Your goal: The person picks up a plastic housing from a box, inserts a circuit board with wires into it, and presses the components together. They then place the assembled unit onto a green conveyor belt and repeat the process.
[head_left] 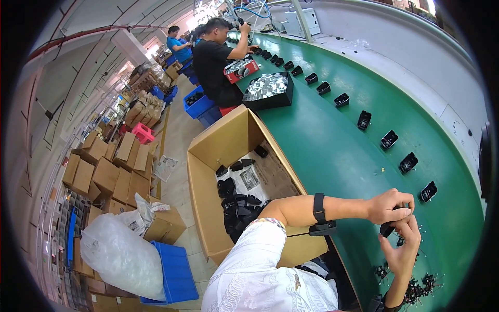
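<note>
Over the green bench (322,151), at its near right part, my two hands come together. My left hand (392,205) has its fingers curled round a small black plastic housing (387,229), mostly hidden by the fingers. From the other side, my right hand (405,242) grips the same housing with thumb and fingers. Small dark wired parts (400,241) show just beside the right fingers. Close to my right wrist lies a heap of black wired components (421,291). A black open housing (428,191) stands just beyond my hands, heading a row of similar ones.
A large open carton (208,229) holding black parts (236,213) stands left of the bench. Further along sit a black box of silvery pieces (267,88) and a red box (241,69). A person in black (213,67) works there. Blue crates (174,270) and cartons (106,171) line the floor.
</note>
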### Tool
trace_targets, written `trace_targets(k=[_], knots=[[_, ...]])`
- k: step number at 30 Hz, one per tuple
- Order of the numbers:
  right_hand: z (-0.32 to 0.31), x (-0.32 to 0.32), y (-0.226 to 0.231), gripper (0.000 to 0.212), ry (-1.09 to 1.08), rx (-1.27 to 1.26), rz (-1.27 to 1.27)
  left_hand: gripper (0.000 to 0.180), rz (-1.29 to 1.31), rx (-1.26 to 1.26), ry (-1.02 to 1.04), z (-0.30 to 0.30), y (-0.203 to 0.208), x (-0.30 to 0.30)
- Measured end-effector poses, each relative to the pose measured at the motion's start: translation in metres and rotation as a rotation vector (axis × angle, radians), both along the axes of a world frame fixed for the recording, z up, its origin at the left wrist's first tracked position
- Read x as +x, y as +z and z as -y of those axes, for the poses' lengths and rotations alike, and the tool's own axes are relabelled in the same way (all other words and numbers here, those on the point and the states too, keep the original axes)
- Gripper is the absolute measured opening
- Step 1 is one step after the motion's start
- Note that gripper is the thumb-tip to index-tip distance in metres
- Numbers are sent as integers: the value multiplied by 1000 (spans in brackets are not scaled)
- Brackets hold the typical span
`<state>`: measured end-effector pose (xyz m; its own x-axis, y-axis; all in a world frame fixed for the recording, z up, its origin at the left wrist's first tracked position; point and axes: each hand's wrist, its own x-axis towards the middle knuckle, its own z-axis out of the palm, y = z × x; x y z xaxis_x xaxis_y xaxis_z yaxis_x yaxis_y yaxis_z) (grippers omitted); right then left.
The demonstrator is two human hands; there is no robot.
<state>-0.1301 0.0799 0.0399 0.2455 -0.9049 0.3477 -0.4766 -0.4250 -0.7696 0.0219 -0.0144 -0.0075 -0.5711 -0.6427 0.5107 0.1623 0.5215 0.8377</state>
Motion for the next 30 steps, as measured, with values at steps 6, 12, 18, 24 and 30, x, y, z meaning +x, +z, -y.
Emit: trace_targets(k=[6,12,18,24,30], knots=[[2,-3,-2,31,-4,-90,-71,27,25,73,5,1,4,3],[-2,4,-4,30,-38,-88,17,32,8,205,-34,5,0,10],[-8,0,-1,29,-34,-108,-36,30,11,239,-120,-3,3,6],[9,7,0,33,64,-141,-17,35,27,237,-89,4,8,27],[26,-16,-14,28,108,92,311,60,108,448,-133,13,7,26]])
